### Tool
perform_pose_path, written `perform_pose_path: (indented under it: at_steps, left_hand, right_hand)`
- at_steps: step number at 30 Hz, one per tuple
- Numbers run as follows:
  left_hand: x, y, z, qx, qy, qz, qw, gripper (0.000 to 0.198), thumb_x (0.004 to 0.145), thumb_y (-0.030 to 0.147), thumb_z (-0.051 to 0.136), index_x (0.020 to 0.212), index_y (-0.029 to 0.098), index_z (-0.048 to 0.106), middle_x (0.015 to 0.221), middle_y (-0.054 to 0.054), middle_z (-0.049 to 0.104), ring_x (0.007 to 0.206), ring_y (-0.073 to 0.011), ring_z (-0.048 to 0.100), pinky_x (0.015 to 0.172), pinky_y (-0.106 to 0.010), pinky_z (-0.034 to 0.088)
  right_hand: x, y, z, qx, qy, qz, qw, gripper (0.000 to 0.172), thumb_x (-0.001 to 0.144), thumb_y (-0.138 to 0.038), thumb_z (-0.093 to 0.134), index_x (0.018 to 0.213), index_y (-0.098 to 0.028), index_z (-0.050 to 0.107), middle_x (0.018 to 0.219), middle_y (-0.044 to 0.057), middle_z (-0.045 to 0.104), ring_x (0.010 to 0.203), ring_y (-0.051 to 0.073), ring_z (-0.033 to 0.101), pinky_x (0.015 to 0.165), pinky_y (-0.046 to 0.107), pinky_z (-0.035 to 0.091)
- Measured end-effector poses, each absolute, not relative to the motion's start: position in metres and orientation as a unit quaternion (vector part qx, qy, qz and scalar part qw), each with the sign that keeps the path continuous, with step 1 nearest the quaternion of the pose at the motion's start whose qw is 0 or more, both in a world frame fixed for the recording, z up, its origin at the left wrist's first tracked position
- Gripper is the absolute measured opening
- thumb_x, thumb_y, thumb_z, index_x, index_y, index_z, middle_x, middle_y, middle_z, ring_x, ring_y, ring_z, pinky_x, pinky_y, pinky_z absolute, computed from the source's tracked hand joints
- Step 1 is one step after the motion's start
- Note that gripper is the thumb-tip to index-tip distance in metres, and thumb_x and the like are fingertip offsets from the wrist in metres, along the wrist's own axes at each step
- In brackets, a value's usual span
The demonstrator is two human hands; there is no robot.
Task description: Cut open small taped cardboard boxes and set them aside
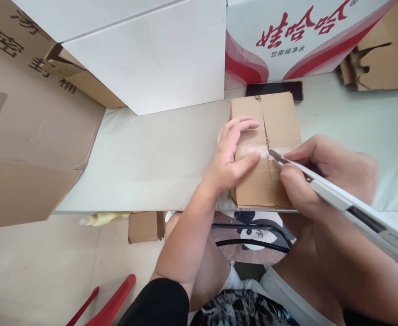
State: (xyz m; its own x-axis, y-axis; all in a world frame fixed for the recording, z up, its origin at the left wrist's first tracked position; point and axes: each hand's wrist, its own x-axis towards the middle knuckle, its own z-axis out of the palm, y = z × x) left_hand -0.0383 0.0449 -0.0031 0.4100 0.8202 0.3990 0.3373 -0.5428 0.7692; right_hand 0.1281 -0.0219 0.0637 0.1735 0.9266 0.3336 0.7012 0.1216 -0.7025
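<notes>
A small brown cardboard box [280,117] lies flat on the pale table [158,158], its centre seam crossed by a strip of clear tape [253,148]. My left hand [234,154] rests on the box's left half, fingers spread flat and thumb pressed by the tape. My right hand [321,174] is closed on a white utility knife [351,206]. The knife's blade tip touches the tape right at the seam.
A white box [151,59] and a red-and-white printed carton [287,36] stand behind. A black phone [275,87] lies just past the small box. Large brown cartons [25,127] flank the left. Another small box [144,226] sits below the table edge, near red legs [113,303].
</notes>
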Motion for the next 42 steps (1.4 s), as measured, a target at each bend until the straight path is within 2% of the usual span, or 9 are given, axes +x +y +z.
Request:
perform_pose_path:
  at_steps: [3,8,13,20,29,33,36,39,42]
  left_hand:
    - [-0.038,0.045,-0.003,0.78,0.371,0.401,0.307,0.051,0.095,0.06,0.05,0.134,0.027,0.048,0.15,-0.012,0.049,0.146,-0.031,0.042,0.124,-0.049,0.032]
    - [-0.038,0.045,-0.003,0.775,0.372,0.403,0.312,0.051,0.093,0.058,0.052,0.134,0.027,0.048,0.149,-0.012,0.05,0.145,-0.0327,0.042,0.123,-0.05,0.033]
    - [-0.039,0.045,-0.004,0.783,0.364,0.401,0.307,0.052,0.094,0.056,0.051,0.135,0.026,0.046,0.15,-0.013,0.047,0.146,-0.0323,0.041,0.123,-0.049,0.031]
    - [-0.04,0.046,-0.004,0.782,0.378,0.382,0.315,0.053,0.095,0.06,0.047,0.137,0.028,0.046,0.153,-0.011,0.045,0.148,-0.031,0.039,0.124,-0.048,0.03]
    - [-0.042,0.047,-0.003,0.773,0.361,0.41,0.322,0.053,0.096,0.065,0.048,0.134,0.027,0.049,0.151,-0.012,0.048,0.148,-0.033,0.04,0.125,-0.052,0.032]
    - [-0.038,0.025,0.019,0.767,0.404,0.361,0.343,0.054,0.092,0.06,0.061,0.135,0.029,0.05,0.159,-0.012,0.038,0.151,-0.0359,0.036,0.124,-0.056,0.034]
    - [-0.032,0.004,0.034,0.753,0.453,0.328,0.347,0.073,0.08,0.058,0.077,0.142,0.035,0.045,0.167,-0.01,0.021,0.155,-0.043,0.026,0.12,-0.063,0.038]
    - [-0.028,-0.006,0.038,0.745,0.459,0.328,0.355,0.078,0.078,0.048,0.081,0.144,0.038,0.042,0.168,-0.008,0.013,0.156,-0.0449,0.022,0.12,-0.064,0.039]
    - [-0.032,-0.004,0.038,0.75,0.442,0.337,0.359,0.079,0.079,0.039,0.08,0.147,0.038,0.039,0.168,-0.008,0.013,0.158,-0.0447,0.015,0.122,-0.063,0.037]
  right_hand:
    - [0.134,-0.021,0.06,-0.627,-0.645,0.126,0.418,0.005,0.066,-0.026,0.057,0.064,-0.022,0.059,0.048,-0.006,0.055,0.043,0.009,0.044,0.047,0.024,0.035]
    - [0.137,-0.022,0.056,-0.61,-0.652,0.123,0.434,0.002,0.065,-0.021,0.059,0.064,-0.022,0.058,0.044,-0.009,0.046,0.04,0.007,0.036,0.046,0.022,0.036]
    - [0.137,-0.023,0.056,-0.603,-0.646,0.135,0.448,0.002,0.064,-0.019,0.059,0.064,-0.021,0.059,0.044,-0.009,0.047,0.04,0.006,0.036,0.045,0.021,0.035]
    - [0.135,-0.027,0.056,-0.599,-0.646,0.138,0.453,0.004,0.063,-0.022,0.056,0.06,-0.022,0.056,0.041,-0.008,0.043,0.037,0.007,0.034,0.04,0.022,0.032]
    - [0.115,-0.035,0.071,-0.699,-0.547,0.122,0.444,0.003,0.07,-0.022,0.057,0.072,-0.024,0.058,0.059,-0.006,0.056,0.054,0.012,0.05,0.059,0.03,0.043]
    - [0.119,-0.029,0.063,-0.689,-0.564,0.113,0.442,0.006,0.07,-0.026,0.057,0.076,-0.024,0.059,0.059,-0.005,0.058,0.053,0.013,0.052,0.057,0.031,0.043]
    - [0.125,-0.026,0.056,-0.667,-0.581,0.098,0.457,0.009,0.068,-0.029,0.059,0.076,-0.024,0.06,0.059,-0.005,0.06,0.052,0.014,0.053,0.052,0.029,0.042]
    - [0.128,-0.024,0.052,-0.664,-0.58,0.089,0.464,0.009,0.07,-0.029,0.059,0.077,-0.024,0.061,0.059,-0.005,0.059,0.051,0.013,0.053,0.051,0.028,0.043]
    - [0.128,-0.024,0.051,-0.661,-0.582,0.085,0.467,0.008,0.072,-0.028,0.06,0.078,-0.024,0.061,0.059,-0.006,0.057,0.05,0.012,0.051,0.051,0.027,0.042]
